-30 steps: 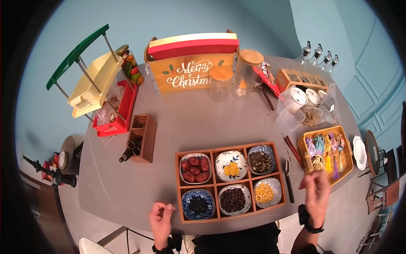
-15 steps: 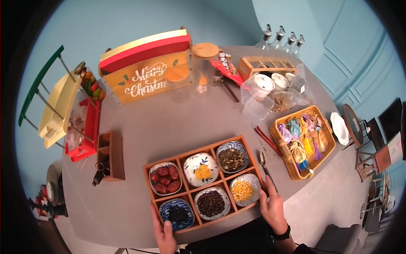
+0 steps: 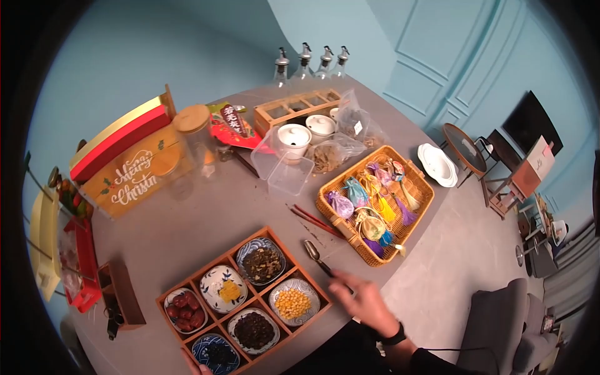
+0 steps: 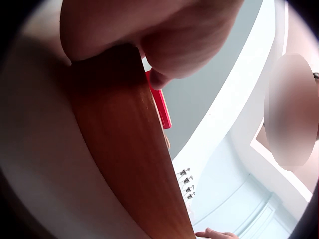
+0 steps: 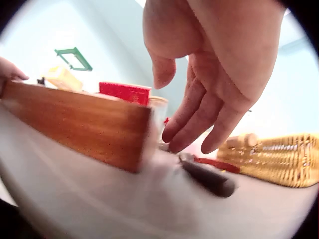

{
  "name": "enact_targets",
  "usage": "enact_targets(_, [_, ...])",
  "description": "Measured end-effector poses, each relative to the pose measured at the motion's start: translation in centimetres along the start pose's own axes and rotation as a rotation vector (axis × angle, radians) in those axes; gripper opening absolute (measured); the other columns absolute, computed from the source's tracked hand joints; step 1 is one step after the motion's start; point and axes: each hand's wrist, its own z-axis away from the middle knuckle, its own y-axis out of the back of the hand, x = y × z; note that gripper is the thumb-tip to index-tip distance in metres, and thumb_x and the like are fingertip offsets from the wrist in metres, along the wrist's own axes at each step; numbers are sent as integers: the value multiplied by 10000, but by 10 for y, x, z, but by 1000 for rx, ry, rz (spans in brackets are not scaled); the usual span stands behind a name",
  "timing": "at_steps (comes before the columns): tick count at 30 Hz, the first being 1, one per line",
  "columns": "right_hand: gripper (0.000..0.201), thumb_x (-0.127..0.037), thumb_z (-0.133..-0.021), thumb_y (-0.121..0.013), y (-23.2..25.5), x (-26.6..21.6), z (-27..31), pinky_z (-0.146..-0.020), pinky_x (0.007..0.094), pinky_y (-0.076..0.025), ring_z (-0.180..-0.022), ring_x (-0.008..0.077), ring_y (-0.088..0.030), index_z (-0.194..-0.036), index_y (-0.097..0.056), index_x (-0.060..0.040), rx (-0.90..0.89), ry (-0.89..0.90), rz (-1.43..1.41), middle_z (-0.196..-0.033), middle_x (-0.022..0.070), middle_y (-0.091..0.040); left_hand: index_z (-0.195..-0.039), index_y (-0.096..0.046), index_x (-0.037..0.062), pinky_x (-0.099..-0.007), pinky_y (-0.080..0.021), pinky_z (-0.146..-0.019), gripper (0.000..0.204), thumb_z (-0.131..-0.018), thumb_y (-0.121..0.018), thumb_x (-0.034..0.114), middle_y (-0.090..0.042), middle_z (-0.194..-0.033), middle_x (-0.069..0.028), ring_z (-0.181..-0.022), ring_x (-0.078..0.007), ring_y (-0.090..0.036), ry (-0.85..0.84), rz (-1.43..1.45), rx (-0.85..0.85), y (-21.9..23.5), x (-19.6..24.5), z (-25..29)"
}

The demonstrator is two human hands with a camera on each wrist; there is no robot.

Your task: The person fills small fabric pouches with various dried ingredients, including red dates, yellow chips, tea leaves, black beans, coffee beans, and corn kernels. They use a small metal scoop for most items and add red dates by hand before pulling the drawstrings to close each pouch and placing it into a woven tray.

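My left hand (image 4: 149, 30) holds the front left corner of a wooden compartment tray (image 4: 124, 129), its thumb over the wall. In the head view the left hand is mostly cut off at the bottom edge. Patterned dishes in the tray hold red dates (image 3: 185, 311), a yellow food (image 3: 230, 290), dried leaves (image 3: 261, 264), yellow kernels (image 3: 292, 303), dark brown beans (image 3: 253, 329) and black beans (image 3: 219, 354). My right hand (image 3: 365, 303) hovers beside the tray, fingers loose and apart, over the black handle (image 5: 207, 177) of a small metal scoop (image 3: 312, 251).
A wicker basket (image 3: 409, 240) of tasselled sachets stands right of the scoop, with dark red sticks (image 3: 315, 222) between. Behind are a clear plastic box (image 3: 290, 178), white lidded pots (image 3: 294, 137) and a wooden rack (image 3: 275, 115). A Merry Christmas crate (image 3: 134, 172) stands at left.
The head view has swung right. My hands first came to the tray's two sides; the right hand then moved off the tray to above the scoop handle, while the left stays at the tray.
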Motion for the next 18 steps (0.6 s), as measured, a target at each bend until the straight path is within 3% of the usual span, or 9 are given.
enact_targets(3, [343,-224,-871,-681,50,16,-41,-765,415,-546,-843,376,-676,-1099,-655,31,207,20,50,-964,229,-689,-1468,-333,-31,-352,-226,-1132,484,-1048,-364,208,-345,-1523,-171,-1391,-273,-329,8,-70,17,4,-3,0])
enact_targets(5, [376,-243,-839,-695,76,51,-79,-737,420,-543,-806,375,-670,-1097,-651,28,269,172,437,-894,228,-686,-1461,-345,-33,-354,-235,-1128,482,-1047,-365,212,-358,-1514,-173,-1381,-272,-340,45,-93,39,7,-13,2])
enact_targets(7, [354,-257,-811,-706,90,68,-103,-719,440,-533,-799,384,-657,-1012,-656,31,144,218,654,-847,240,-668,-1460,-346,-36,-354,-236,-1128,485,-1046,-369,216,-360,-1512,-175,-1380,-271,-341,45,-51,39,0,-9,1])
enact_targets(9, [337,-273,-803,-705,94,66,-117,-737,461,-521,-832,395,-648,-934,-646,32,-126,83,672,-861,259,-655,-1458,-343,-43,-350,-236,-1130,497,-1041,-392,221,-364,-1507,-176,-1377,-265,-340,12,34,39,-6,-6,-3])
enact_targets(10, [331,-276,-801,-707,90,67,-119,-742,465,-516,-843,397,-645,-903,-636,31,-171,45,706,-870,263,-653,-1457,-338,-50,-351,-221,-1140,512,-1041,-402,241,-351,-1513,-186,-1391,-278,-323,35,12,42,-7,0,-2])
enact_targets(11, [327,-279,-799,-708,89,70,-123,-748,469,-511,-854,400,-642,-871,-626,30,-211,10,747,-880,267,-651,-1480,-292,-37,-345,-191,-1160,529,-1015,-406,189,-350,-1519,-161,-1416,-235,-294,82,-5,91,3,-27,1])
enact_targets(13, [338,-279,-785,-709,84,89,-128,-759,466,-508,-858,406,-638,-871,-625,36,-168,103,755,-883,268,-647,-1480,-319,-11,-352,-192,-1161,507,-1029,-393,209,-345,-1525,-150,-1412,-227,-302,112,-81,76,-1,-6,0])
enact_targets(16, [349,-262,-764,-706,87,80,-125,-753,468,-500,-858,413,-633,-888,-612,50,-198,69,740,-892,270,-644,-1487,-276,-34,-322,-229,-1138,539,-1003,-428,148,-343,-1522,-173,-1404,-224,-321,229,11,104,1,12,-2])
enact_targets(18, [364,-246,-748,-697,99,82,-120,-744,455,-494,-831,404,-636,-913,-596,62,-75,-15,649,-891,265,-640,-1481,-294,-27,-348,-253,-1137,528,-999,-429,141,-354,-1513,-181,-1399,-243,-333,130,-31,57,5,6,-4])
